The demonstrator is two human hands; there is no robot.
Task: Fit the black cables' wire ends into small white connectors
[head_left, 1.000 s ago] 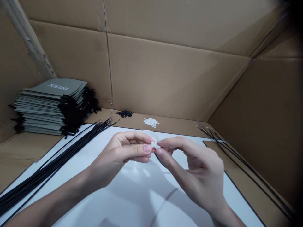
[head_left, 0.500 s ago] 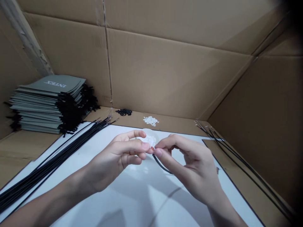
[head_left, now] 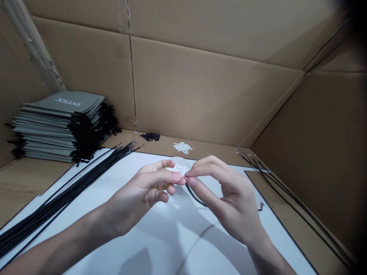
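Observation:
My left hand (head_left: 156, 181) is closed in a pinch, with thumb and index fingertip on the thin reddish wire end (head_left: 185, 177) of a black cable (head_left: 195, 196). Facing it, my right hand (head_left: 229, 191) also pinches, its thumb and forefinger closed at the point where the thin wires leave the black jacket. The two sets of fingertips almost meet and hide most of the wire tip. From there the cable bends down to the right and passes behind my right hand. Just behind the fingertips is a white dish (head_left: 178, 159) with small white pieces in it.
A bundle of black cables (head_left: 83, 179) lies at left, beside a stack of grey printed sheets (head_left: 63, 103) with black fringes. Small black pieces (head_left: 150, 136) and white pieces (head_left: 182, 148) lie at the back. More cables (head_left: 286, 194) rest on the right. Cardboard walls (head_left: 215, 88) enclose the white surface.
My right fingertips have shifted slightly up and left, closer to my left fingertips, covering more of the reddish wire. A short cable end now shows beside my right wrist.

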